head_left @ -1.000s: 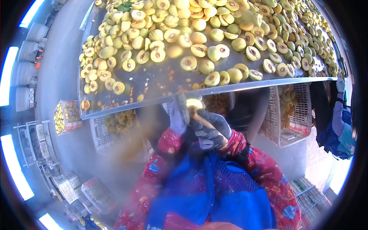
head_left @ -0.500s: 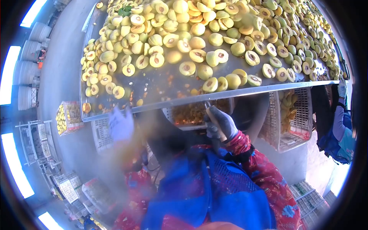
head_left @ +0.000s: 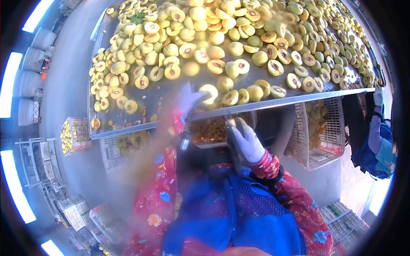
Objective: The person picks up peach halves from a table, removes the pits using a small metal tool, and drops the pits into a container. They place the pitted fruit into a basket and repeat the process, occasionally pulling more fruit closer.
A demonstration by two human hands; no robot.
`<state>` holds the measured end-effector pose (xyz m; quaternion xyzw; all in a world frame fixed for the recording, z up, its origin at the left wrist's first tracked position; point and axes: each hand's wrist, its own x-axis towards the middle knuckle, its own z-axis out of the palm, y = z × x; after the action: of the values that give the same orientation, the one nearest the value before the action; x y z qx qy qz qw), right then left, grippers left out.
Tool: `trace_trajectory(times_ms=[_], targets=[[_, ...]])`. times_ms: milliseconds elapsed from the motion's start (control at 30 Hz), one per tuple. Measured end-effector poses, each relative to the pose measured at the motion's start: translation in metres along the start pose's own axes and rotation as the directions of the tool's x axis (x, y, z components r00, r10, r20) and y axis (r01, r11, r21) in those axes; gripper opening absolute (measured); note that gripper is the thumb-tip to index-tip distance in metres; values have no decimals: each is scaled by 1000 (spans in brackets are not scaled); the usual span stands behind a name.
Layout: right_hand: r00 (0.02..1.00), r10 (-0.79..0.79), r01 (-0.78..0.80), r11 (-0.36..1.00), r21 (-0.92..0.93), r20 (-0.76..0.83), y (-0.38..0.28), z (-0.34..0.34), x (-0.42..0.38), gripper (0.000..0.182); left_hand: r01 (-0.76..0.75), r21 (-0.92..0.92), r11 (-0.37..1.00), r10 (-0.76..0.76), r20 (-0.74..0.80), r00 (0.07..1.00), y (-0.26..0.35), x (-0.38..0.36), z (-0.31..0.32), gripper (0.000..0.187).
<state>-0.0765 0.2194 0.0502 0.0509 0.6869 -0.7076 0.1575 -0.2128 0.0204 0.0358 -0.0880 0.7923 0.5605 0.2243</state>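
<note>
My left hand [head_left: 187, 100], in a pale glove and smeared by motion, reaches over the table's near edge with its fingers apart. Its fingertips are right at a halved peach [head_left: 208, 94] with a bright cut face. In front of that edge, my right hand [head_left: 250, 144], gloved too, is closed round a small pitting knife [head_left: 231, 123]. The metal tip of the knife points up toward the table rim; most of its handle is hidden by the fingers. More halved peaches [head_left: 275, 67], many with brown pits in them, lie on the metal table [head_left: 171, 91].
Under the table edge stands a crate [head_left: 209, 145] with brownish bits. Fruit shows in a crate [head_left: 318, 158] at right and a crate [head_left: 81, 135] at left. A co-worker's gloved hand [head_left: 378, 97] is at the far right corner. A raised metal rim [head_left: 273, 102] runs along the front.
My left hand has moved up and right from below the table edge to the halved peach. My right hand has turned slightly with the knife. The view has shifted a little.
</note>
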Motion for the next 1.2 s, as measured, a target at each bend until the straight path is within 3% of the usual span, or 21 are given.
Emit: trace_trajectory(times_ms=[33, 100, 167, 200, 233, 300, 367, 433, 500, 567, 633, 667, 700, 767, 800, 900, 1000, 1067, 1100, 1133, 1200], targets=[[994, -111, 107, 978, -177, -9, -1, 3, 1, 26, 29, -208, 978, -25, 23, 999, 3, -18, 1, 43], [969, -245, 235, 912, -336, 13, -12, 9, 0, 29, 80, -378, 922, -48, 92, 995, -3, -40, -4, 45], [924, -373, 364, 807, -464, 76, -11, 12, 4, 30, -37, -454, 890, 110, 135, 985, -12, -61, -5, 47], [925, -374, 365, 813, -454, 74, -11, 15, 5, 29, -179, -452, 874, 269, 143, 952, -18, -71, -3, 49], [926, -371, 359, 801, -479, 75, -13, 18, 3, 28, -385, -242, 891, 418, 103, 902, -30, -73, -3, 47], [928, -365, 347, 774, -529, 74, -18, 22, -2, 25, -661, 271, 700, 683, 14, 730, -42, -79, -2, 43], [916, -395, 367, 761, -535, 67, -17, 25, -5, 24, -454, 139, 880, 465, -57, 883, -37, -91, 9, 36], [910, -409, 378, 759, -531, 64, -17, 28, -8, 22, -598, 194, 778, 617, -51, 786, -27, -99, 15, 35], [911, -406, 381, 769, -513, 68, -20, 30, -10, 22, -568, 689, 450, 800, -28, 599, -40, -97, 20, 35], [901, -426, 411, 781, -470, 79, -18, 32, -10, 20, -410, 130, 903, 428, -185, 884, -49, -93, 30, 33], [903, -423, 411, 792, -452, 79, -15, 35, -11, 19, -424, 226, 877, 472, -246, 846, -57, -97, 38, 37], [911, -407, 392, 798, -457, 71, -14, 37, -14, 19, -461, 394, 795, 585, -303, 752, -57, -98, 46, 35], [916, -397, 380, 801, -462, 66, -13, 37, -14, 18, -393, 293, 872, 479, -343, 808, -45, -101, 48, 34], [974, -193, 214, 957, -193, 122, -5, 33, -7, 19, -231, 81, 970, 244, -379, 892, -15, -111, 51, 34], [981, -93, 103, 993, -55, 171, -6, 32, -5, 19, -292, 279, 915, 392, -440, 808, -23, -110, 56, 33], [947, 224, -237, 971, 31, 229, -29, 28, -8, 20, -297, 234, 926, 375, -470, 799, -29, -105, 60, 33], [975, -197, 222, 879, -421, 103, 0, 29, -11, 21, -232, 299, 926, 328, -328, 886, -17, -113, 56, 36], [959, -273, 278, 867, -414, 71, 7, 31, -10, 21, -305, 444, 842, 474, -341, 812, -38, -106, 58, 34], [949, -310, 304, 859, -412, 53, 6, 32, -10, 21, -306, 405, 861, 456, -353, 817, -33, -107, 58, 33], [981, -180, 192, 941, -278, 68, 3, 31, -11, 22, -306, 366, 879, 438, -365, 821, -26, -108, 58, 32], [986, 74, -74, 997, -6, 152, -15, 27, -13, 24, -209, 48, 977, 212, -367, 906, -5, -115, 59, 28]])
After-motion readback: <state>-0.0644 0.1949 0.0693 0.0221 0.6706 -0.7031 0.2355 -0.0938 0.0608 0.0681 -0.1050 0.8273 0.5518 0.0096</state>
